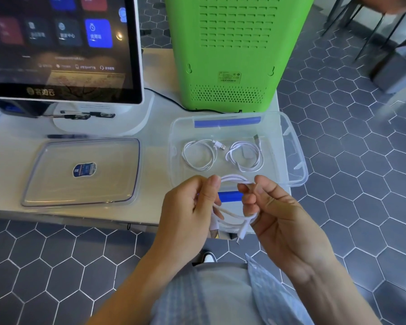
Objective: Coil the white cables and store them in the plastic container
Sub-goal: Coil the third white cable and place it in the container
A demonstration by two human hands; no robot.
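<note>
A clear plastic container (293, 146) with blue clips stands on the counter's right end. Inside it lie two coiled white cables, one on the left (198, 156) and one on the right (245, 157). In front of the container's near edge I hold a third white cable (232, 178), looped into a coil between both hands. My left hand (188, 207) pinches the coil's left side and my right hand (274, 207) grips its right side. The cable's plug ends dangle below my fingers.
The container's clear lid (80, 172) lies flat on the counter to the left. A touchscreen terminal (63, 48) stands behind the lid, and a green machine (232, 52) behind the container. The counter edge runs just under my hands, with hexagon-tiled floor below.
</note>
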